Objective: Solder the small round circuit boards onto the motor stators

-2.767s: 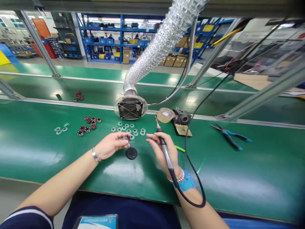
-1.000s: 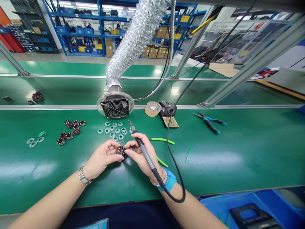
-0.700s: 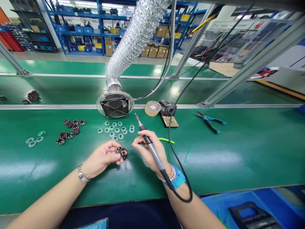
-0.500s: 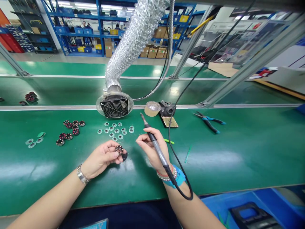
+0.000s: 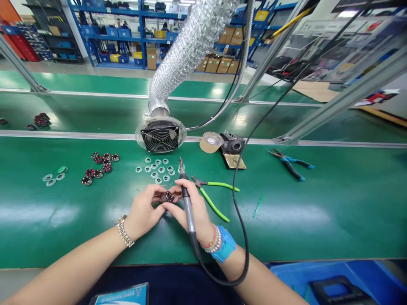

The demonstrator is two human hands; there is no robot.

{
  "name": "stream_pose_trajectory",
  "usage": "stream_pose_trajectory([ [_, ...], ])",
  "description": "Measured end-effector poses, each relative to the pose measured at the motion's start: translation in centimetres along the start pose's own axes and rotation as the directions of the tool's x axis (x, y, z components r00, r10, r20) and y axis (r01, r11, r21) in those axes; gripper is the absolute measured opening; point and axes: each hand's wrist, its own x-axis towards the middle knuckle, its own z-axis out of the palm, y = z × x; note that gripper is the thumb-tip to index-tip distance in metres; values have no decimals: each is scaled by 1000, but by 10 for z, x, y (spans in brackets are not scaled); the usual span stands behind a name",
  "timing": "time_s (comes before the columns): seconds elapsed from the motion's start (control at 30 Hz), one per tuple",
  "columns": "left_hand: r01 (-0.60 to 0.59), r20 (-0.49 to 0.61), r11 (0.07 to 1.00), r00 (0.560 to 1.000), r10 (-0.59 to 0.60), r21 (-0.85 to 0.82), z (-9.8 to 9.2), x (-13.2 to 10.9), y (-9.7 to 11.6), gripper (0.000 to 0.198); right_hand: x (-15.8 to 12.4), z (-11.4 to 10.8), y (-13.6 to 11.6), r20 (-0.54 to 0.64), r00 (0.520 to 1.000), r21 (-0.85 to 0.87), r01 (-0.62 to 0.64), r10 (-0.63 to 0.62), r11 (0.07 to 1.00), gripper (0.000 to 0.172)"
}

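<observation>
My left hand [image 5: 146, 212] grips a small round copper-wound coil part [image 5: 167, 196] between thumb and fingers. The thumb and a finger of my right hand [image 5: 193, 207] touch the same part from the right. A soldering iron [image 5: 188, 207] lies across my right hand, held with its tip pointing up and away. Beyond the hands lie several small round green-and-white boards [image 5: 154, 174], and to their left is a group of coil parts [image 5: 98, 173]. Green-handled cutters [image 5: 213, 195] rest open just right of my right hand.
A fume-extractor fan [image 5: 161, 139] hangs behind the boards. Right of it stand a solder roll [image 5: 211, 142] and an iron stand [image 5: 233, 148]. Blue-handled pliers [image 5: 291, 164] lie farther right. The iron's black cable loops beside my right forearm.
My right hand has moved left to meet my left hand at the coil part, bringing the iron along. The green-handled cutters now show more fully. The view has shifted slightly.
</observation>
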Motion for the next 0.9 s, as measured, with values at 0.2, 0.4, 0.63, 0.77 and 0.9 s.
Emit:
stream_pose_trajectory([
  [0.2,39,222,957,969,-106,288,-13,11,-6,50,8,-19,10,72,991,-118,122,-114,986,45],
  [0.4,-100,363,870,927,-95,482,-15,17,-16,44,7,-18,20,382,914,-261,245,-133,934,37],
  [0.63,-120,364,868,929,-73,481,-12,18,-18,28,3,-6,22,406,909,-304,230,-93,924,32],
  [0.77,-105,342,879,937,-69,464,-12,18,-19,27,-1,-1,22,337,936,-324,217,-102,921,29],
  [0.9,-88,328,893,942,-69,442,-12,18,-20,28,2,-8,19,360,929,-270,186,-80,945,32],
])
